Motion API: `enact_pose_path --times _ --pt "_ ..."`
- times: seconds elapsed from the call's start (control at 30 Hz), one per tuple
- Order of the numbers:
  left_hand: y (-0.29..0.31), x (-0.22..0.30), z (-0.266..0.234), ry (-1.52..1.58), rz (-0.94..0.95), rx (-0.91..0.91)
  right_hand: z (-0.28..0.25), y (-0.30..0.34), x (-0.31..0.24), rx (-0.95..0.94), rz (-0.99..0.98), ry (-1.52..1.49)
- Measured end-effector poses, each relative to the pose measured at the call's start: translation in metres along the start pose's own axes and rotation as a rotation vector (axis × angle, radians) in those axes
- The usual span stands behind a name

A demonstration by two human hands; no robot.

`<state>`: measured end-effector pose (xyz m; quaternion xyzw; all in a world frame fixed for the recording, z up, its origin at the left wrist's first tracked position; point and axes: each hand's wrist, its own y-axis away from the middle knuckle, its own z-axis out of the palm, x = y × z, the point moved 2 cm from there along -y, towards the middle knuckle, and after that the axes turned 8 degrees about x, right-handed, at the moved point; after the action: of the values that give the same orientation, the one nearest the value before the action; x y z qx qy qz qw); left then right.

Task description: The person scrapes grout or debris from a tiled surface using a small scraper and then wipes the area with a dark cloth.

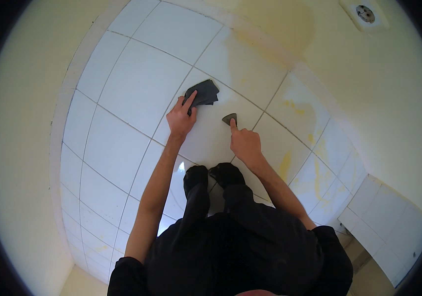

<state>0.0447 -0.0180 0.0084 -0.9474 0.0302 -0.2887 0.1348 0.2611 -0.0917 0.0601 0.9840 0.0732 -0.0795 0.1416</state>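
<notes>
A folded dark grey cloth (204, 92) lies on the white tiled floor (137, 84), in front of and left of my feet. My left hand (182, 118) is closed on its near edge, the index finger stretched over it. To the right, my right hand (245, 143) grips a small scraper (230, 119) with a flared dark blade. Its index finger presses along the top of the tool, and the blade rests on a tile. The handle is mostly hidden in the palm. A gap of bare tile separates cloth and scraper.
Yellow stains (284, 165) mark the tiles to my right, and a tan patch (270, 29) runs up the wall base ahead. My dark-covered feet (227, 175) stand close behind the hands. A tiled ledge (388, 222) is at lower right, a wall socket (365, 14) at upper right.
</notes>
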Motion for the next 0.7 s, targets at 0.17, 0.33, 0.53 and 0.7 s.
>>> enact_pose_path --times 0.17,0.33,0.53,0.7 --pt "-0.001 0.001 -0.001 0.029 0.009 0.0 -0.003 -0.005 -0.002 0.025 0.008 -0.005" --pt "0.0 0.0 -0.001 0.029 0.006 0.015 0.003 -0.007 -0.004 -0.027 0.046 -0.034" --pt "-0.003 0.004 -0.005 0.034 0.006 0.013 0.006 -0.007 -0.002 -0.02 0.039 -0.03" --pt "-0.001 0.002 -0.002 0.03 0.004 0.015 0.003 -0.005 -0.003 0.001 0.01 -0.032"
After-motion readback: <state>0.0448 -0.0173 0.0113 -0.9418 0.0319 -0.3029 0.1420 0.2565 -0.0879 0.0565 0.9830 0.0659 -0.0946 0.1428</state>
